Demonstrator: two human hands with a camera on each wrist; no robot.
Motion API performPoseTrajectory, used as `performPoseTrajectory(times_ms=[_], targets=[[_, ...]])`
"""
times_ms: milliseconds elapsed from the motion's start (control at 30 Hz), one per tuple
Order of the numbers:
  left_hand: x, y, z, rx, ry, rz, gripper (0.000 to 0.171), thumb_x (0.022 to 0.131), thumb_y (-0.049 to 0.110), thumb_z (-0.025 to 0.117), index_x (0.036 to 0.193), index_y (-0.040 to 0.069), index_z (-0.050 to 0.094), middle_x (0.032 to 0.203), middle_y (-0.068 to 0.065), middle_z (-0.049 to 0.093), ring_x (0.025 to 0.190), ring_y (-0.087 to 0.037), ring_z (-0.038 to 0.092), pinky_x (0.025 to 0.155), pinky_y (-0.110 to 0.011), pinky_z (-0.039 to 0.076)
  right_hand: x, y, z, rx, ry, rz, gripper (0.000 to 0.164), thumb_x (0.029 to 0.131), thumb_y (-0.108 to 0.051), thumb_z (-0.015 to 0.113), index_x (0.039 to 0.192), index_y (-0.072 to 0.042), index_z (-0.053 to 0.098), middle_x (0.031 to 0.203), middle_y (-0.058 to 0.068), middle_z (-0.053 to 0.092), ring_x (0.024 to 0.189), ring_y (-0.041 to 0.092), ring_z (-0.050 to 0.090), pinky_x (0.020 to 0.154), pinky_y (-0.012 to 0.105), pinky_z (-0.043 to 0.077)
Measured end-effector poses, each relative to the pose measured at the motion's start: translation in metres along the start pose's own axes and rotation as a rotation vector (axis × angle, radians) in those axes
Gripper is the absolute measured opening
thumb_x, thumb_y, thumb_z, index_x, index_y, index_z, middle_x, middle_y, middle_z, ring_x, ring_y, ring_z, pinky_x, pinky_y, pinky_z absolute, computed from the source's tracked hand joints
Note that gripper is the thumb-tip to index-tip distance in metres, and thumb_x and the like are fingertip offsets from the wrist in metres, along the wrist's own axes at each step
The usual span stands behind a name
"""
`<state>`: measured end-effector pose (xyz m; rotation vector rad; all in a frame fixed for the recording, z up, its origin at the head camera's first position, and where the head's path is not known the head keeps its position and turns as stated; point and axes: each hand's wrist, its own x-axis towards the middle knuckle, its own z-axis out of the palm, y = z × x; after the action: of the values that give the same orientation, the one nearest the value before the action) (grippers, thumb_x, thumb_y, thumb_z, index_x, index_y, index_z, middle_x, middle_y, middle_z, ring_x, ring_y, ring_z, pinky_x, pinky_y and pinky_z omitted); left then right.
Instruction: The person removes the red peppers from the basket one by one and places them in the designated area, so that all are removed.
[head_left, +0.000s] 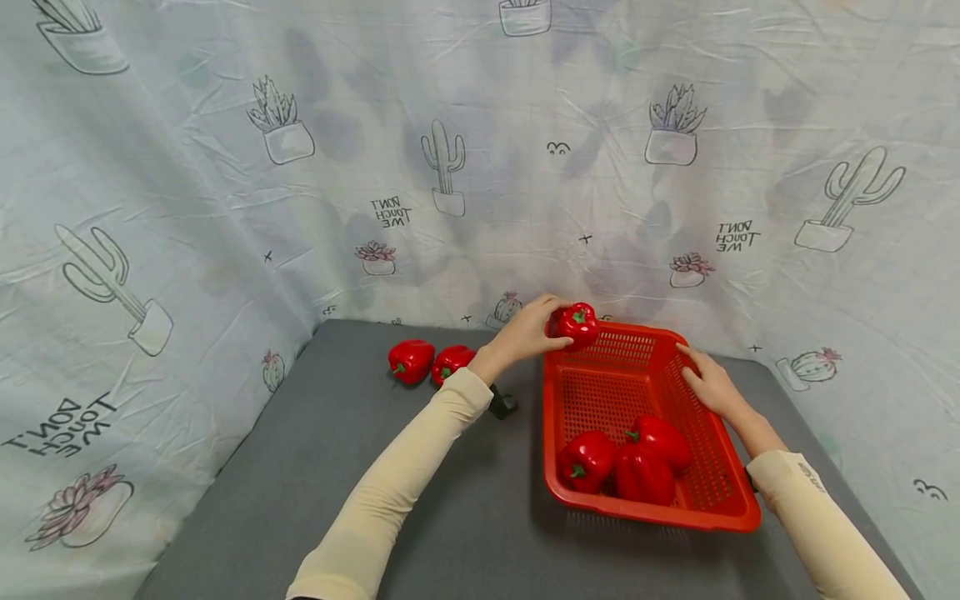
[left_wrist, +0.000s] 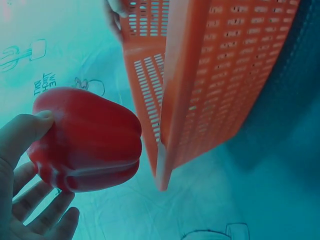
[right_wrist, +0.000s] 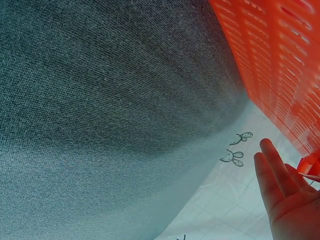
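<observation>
My left hand (head_left: 527, 331) holds a glossy red bell pepper (head_left: 579, 326) with a green stem, above the far left corner of an orange-red plastic basket (head_left: 550, 425). In the left wrist view the thumb presses one side of the pepper (left_wrist: 90, 142), and the fingers are spread beneath it. My right hand (head_left: 712, 385) is at the basket's right rim, its fingertips reaching over the edge. Straight fingers (right_wrist: 272, 175) show beside the perforated wall in the right wrist view. Three red bell peppers (head_left: 587, 461) lie together at the basket's near end.
Two more red bell peppers, one at the far left (head_left: 411, 362) and one partly behind the left forearm (head_left: 452, 363), lie on the grey table (head_left: 300, 483). A pale curtain (head_left: 480, 242) printed with potted cacti hangs around the table's back and sides.
</observation>
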<state>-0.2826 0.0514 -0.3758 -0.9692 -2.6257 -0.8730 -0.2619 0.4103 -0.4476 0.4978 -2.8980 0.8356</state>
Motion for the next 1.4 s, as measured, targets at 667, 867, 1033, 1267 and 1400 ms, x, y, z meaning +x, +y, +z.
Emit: performPoseTrajectory(times_ms=[667, 867, 1033, 1267, 1400], targets=[[-0.034, -0.016, -0.009, -0.048, 0.073, -0.102, 0.057, 0.082, 0.032, 0.070, 0.132, 0.014, 0.049, 0.129, -0.002, 0.049, 0.115, -0.016, 0.050, 0.095, -0.033, 0.045, -0.008, 0.000, -0.005, 0.022, -0.037, -0.004, 0.048, 0.099, -0.013, 0.034, 0.142, 0.005, 0.025, 0.139, 0.040, 0.024, 0.124, 0.058, 0.024, 0.095, 0.068, 0.023], [-0.043, -0.023, -0.012, -0.090, 0.090, -0.118, 0.057, 0.081, 0.028, 0.071, 0.132, 0.013, 0.049, 0.129, -0.002, 0.049, 0.116, -0.016, 0.050, 0.094, -0.033, 0.046, -0.006, 0.003, -0.004, -0.003, -0.006, -0.014, 0.046, 0.097, -0.011, 0.036, 0.139, 0.007, 0.030, 0.136, 0.039, 0.030, 0.122, 0.056, 0.028, 0.095, 0.065, 0.026], [-0.052, -0.028, -0.011, -0.111, 0.085, -0.126, 0.058, 0.081, 0.025, 0.072, 0.131, 0.011, 0.049, 0.129, -0.004, 0.049, 0.114, -0.018, 0.050, 0.093, -0.035, 0.047, -0.006, 0.002, -0.005, 0.001, -0.022, 0.001, 0.047, 0.098, -0.012, 0.035, 0.140, 0.007, 0.028, 0.137, 0.039, 0.028, 0.123, 0.056, 0.027, 0.096, 0.065, 0.025], [-0.065, -0.036, -0.008, -0.090, 0.075, -0.173, 0.058, 0.080, 0.027, 0.073, 0.131, 0.010, 0.050, 0.127, -0.006, 0.050, 0.111, -0.020, 0.052, 0.091, -0.037, 0.049, -0.007, 0.000, -0.005, 0.008, -0.015, 0.003, 0.046, 0.098, -0.011, 0.036, 0.140, 0.006, 0.028, 0.137, 0.039, 0.028, 0.123, 0.056, 0.027, 0.096, 0.065, 0.025], [-0.072, -0.042, -0.007, -0.057, 0.067, -0.187, 0.059, 0.080, 0.028, 0.072, 0.131, 0.011, 0.049, 0.128, -0.006, 0.051, 0.113, -0.020, 0.051, 0.091, -0.037, 0.048, -0.006, 0.001, -0.005, 0.008, -0.015, -0.002, 0.047, 0.098, -0.012, 0.036, 0.141, 0.006, 0.028, 0.137, 0.039, 0.028, 0.123, 0.056, 0.027, 0.095, 0.066, 0.025]])
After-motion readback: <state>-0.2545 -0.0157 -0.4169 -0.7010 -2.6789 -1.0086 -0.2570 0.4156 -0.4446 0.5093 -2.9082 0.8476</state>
